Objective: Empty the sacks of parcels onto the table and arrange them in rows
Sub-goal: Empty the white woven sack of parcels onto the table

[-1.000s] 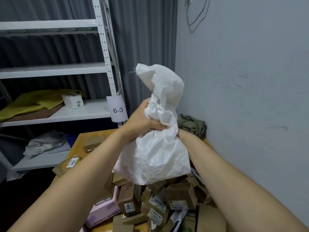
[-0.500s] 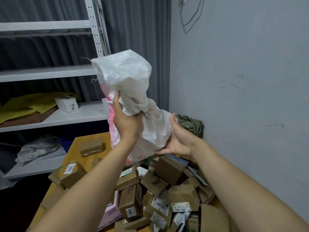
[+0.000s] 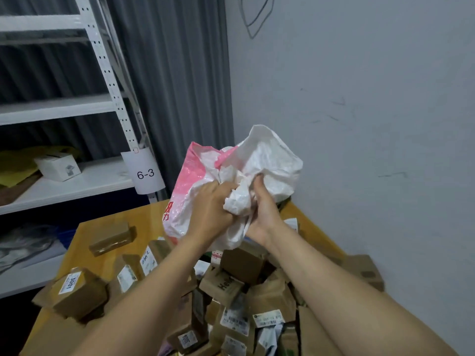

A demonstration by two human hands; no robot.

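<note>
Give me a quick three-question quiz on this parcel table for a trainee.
1. True or false: the parcels already lie in neat rows on the table.
2. What are the left hand and right hand doing with the sack? A) gripping it bunched up above the pile; B) spreading it flat on the table; C) hanging it on the shelf.
3. Fill in: the tag on the shelf post reads ___.

Key: 1 false, they lie in a loose heap; 2 A; 3 6-3.
</note>
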